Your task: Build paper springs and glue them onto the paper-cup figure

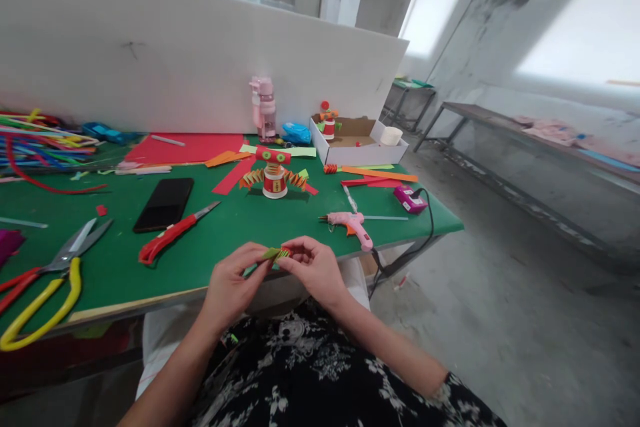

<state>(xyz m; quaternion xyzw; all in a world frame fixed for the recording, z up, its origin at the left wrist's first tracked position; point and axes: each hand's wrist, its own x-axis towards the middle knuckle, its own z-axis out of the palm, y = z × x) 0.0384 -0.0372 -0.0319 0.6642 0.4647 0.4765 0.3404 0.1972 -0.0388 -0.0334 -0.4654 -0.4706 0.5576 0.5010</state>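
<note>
Between my two hands, at the table's front edge, is a small folded paper strip (pixel 283 253) in green and red, pleated at its right end. My left hand (pixel 239 280) pinches the flat green end. The pleated red part is gripped by the fingers of my right hand (pixel 314 270). Beyond them stands a paper cup figure (pixel 275 180) with a red roll for a head, green eyes and pleated orange arms. A pink glue gun (pixel 351 223) lies to the right of my right hand. Left of my hands is a red utility knife (pixel 175 233).
Scissors (pixel 65 260) and a black phone (pixel 164 204) lie on the left, near pipe cleaners (pixel 45 147). At the back are a pink bottle (pixel 265 110) and a white box (pixel 350 147) with another figure. A purple power block (pixel 411 199) trails a cable off the right edge.
</note>
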